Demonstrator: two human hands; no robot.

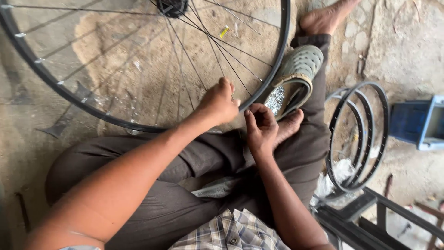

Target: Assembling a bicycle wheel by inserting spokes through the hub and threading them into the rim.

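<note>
A black bicycle wheel rim (60, 83) with thin metal spokes (199, 69) rests across my lap, its hub (172, 7) at the top edge. My left hand (218, 103) is closed around the lower rim and the end of a spoke. Close beside it, my right hand (260, 127) is curled with pinched fingers just under the rim; what it pinches is too small to see. A grey clog-style sandal (298, 69) holding a pile of small shiny metal parts (277, 99) lies against my bare foot (289, 127).
Two bare black rims (370, 99) lie stacked on the dirt floor to the right. A blue plastic crate (423, 122) stands at the far right. A dark metal frame (370, 217) sits bottom right. My other foot (326, 18) reaches to the top.
</note>
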